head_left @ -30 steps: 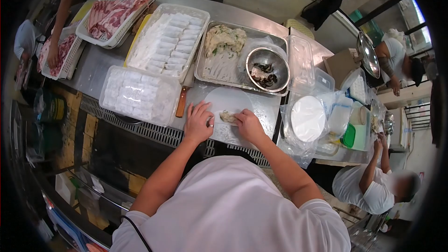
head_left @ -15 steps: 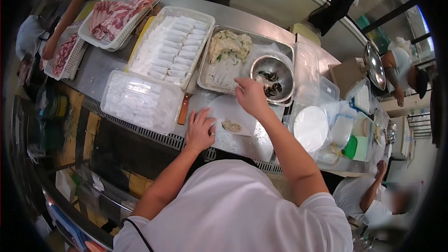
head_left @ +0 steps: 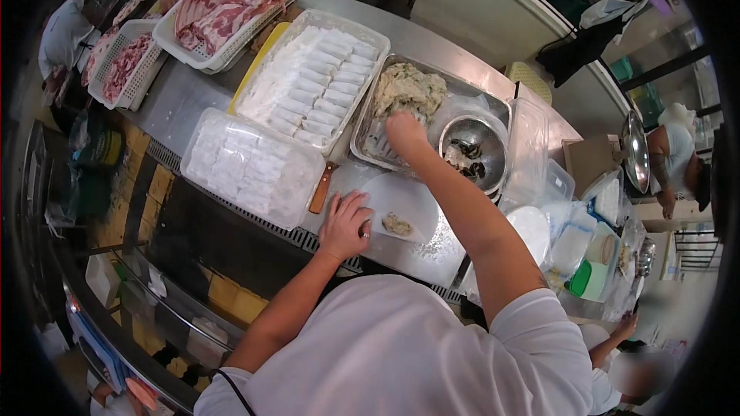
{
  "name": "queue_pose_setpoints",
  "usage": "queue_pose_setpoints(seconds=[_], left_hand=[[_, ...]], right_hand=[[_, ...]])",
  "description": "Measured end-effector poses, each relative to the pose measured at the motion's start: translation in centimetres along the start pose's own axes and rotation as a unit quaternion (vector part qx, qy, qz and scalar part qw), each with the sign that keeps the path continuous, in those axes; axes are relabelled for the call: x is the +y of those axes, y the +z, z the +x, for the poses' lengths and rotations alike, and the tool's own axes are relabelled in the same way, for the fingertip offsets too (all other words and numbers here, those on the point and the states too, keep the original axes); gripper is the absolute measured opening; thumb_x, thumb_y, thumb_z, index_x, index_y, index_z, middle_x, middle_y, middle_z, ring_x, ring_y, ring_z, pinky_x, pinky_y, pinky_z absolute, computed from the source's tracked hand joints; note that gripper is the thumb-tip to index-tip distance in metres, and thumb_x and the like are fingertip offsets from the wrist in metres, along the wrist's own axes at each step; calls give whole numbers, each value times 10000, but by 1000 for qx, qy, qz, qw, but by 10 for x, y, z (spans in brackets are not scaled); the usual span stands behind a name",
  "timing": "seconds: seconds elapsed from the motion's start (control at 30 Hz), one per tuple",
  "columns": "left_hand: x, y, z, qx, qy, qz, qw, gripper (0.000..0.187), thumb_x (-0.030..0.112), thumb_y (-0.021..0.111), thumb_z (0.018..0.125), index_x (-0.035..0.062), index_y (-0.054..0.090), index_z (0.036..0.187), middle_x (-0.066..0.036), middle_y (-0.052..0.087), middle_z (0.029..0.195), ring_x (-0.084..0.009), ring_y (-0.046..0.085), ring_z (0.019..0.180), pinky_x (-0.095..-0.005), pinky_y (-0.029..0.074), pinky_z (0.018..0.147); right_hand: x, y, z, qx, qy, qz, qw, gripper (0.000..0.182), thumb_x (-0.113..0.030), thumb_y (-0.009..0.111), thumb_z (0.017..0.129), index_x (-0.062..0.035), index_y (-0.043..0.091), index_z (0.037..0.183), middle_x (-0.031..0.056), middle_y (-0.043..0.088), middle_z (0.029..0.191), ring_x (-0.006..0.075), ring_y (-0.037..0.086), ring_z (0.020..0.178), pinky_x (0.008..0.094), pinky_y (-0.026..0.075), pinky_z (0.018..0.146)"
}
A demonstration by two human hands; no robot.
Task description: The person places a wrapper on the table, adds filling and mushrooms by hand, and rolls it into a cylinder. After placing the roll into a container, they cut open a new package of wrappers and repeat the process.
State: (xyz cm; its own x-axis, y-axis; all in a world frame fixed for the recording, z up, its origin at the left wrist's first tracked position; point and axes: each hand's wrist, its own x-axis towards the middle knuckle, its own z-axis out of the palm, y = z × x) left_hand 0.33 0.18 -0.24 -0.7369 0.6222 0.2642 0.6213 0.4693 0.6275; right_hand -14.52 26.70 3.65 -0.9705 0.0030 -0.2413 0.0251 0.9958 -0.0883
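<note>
My left hand (head_left: pixel 344 225) rests on the steel table beside a thin round wrapper (head_left: pixel 410 199), its fingers apart and holding nothing. A small lump of filling (head_left: pixel 397 223) lies near the wrapper's lower edge. My right hand (head_left: pixel 406 135) reaches into the metal tray, at the lower edge of the pale, green-flecked filling mass (head_left: pixel 408 88); its fingertips are hidden. Right of it, a steel bowl (head_left: pixel 496 146) holds dark curled pieces. A wooden-handled knife (head_left: pixel 323 188) lies left of the wrapper.
White rolls fill a plastic tray (head_left: pixel 379 54) beside a lidded container (head_left: pixel 254 166). Raw meat (head_left: pixel 231 15) lies in a white basket at the back left. Plastic containers (head_left: pixel 570 250) stand right. Other people work at both sides.
My right hand has moved from above the tray's near edge and the bowl to the filling mass. My left hand stays beside the wrapper. The view has shifted slightly.
</note>
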Motion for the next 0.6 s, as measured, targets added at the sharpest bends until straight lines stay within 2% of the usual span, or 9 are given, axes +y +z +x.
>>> queue_pose_setpoints(seconds=[0.03, 0.13, 0.23, 0.33, 0.43, 0.53, 0.57, 0.6], left_hand=[[-1, 0, 2, 0, 2, -1, 1000, 309, 100, 744, 835, 111, 745, 1144, -142, 653, 1464, -356, 528, 1488, -637, 297, 1287], [-1, 0, 1, 2, 3, -4, 1000, 308, 103, 745, 835, 110, 744, 1143, -135, 654, 1467, -349, 525, 1493, -630, 293, 1289], [-1, -3, -1, -1, 4, 3, 1000, 284, 128, 742, 849, 105, 741, 1132, -130, 658, 1458, -342, 522, 1495, -619, 285, 1292], [0, -1, 1, -3, 8, 4, 1000, 283, 132, 741, 851, 105, 740, 1133, -131, 659, 1457, -343, 521, 1498, -620, 291, 1289], [-2, -1, -1, 3, 9, 1, 1000, 286, 133, 737, 853, 106, 738, 1139, -130, 660, 1455, -343, 521, 1498, -622, 293, 1289], [-1, 2, -2, 11, 15, -6, 1000, 285, 134, 733, 852, 104, 738, 1136, -131, 661, 1451, -345, 525, 1491, -627, 290, 1290], [-2, 3, -2, 14, 14, -5, 1000, 284, 133, 733, 851, 102, 738, 1133, -132, 662, 1449, -345, 527, 1489, -629, 288, 1290], [-3, 4, -2, 16, 13, -3, 1000, 283, 133, 732, 850, 99, 738, 1131, -133, 663, 1447, -346, 528, 1487, -631, 286, 1290]], right_hand=[[2, -5, 2, -24, -9, 3, 1000, 175, -33, 677, 923, 12, 796, 1042, 221, 740, 1186, 323, 678, 1271, 438, 628, 982], [3, -7, 7, 129, 49, 100, 985, 208, -17, 608, 919, 19, 768, 1047, 238, 742, 1157, 390, 717, 1189, 476, 608, 992], [1, 5, 19, 118, -14, 27, 993, 192, -20, 613, 913, 9, 778, 1005, 226, 750, 1134, 396, 734, 1147, 491, 608, 976], [-2, 21, 16, 145, -58, 23, 987, 209, -60, 691, 897, 11, 801, 1060, 232, 765, 1137, 385, 755, 1063, 460, 630, 954], [-11, 14, 10, 64, -69, -5, 996, 225, -36, 688, 880, 25, 799, 1066, 239, 771, 1114, 393, 761, 1027, 450, 643, 881], [-16, -6, -12, 3, 12, 225, 974, 200, 7, 685, 903, 34, 796, 1067, 187, 789, 1095, 324, 772, 968, 424, 642, 801], [-15, -11, -21, -26, 60, 372, 926, 189, 12, 687, 914, 35, 795, 1067, 163, 789, 1071, 295, 765, 940, 409, 634, 786], [-9, -16, -32, -54, 108, 508, 853, 177, 18, 689, 926, 36, 793, 1067, 139, 789, 1047, 266, 758, 912, 395, 626, 771]])
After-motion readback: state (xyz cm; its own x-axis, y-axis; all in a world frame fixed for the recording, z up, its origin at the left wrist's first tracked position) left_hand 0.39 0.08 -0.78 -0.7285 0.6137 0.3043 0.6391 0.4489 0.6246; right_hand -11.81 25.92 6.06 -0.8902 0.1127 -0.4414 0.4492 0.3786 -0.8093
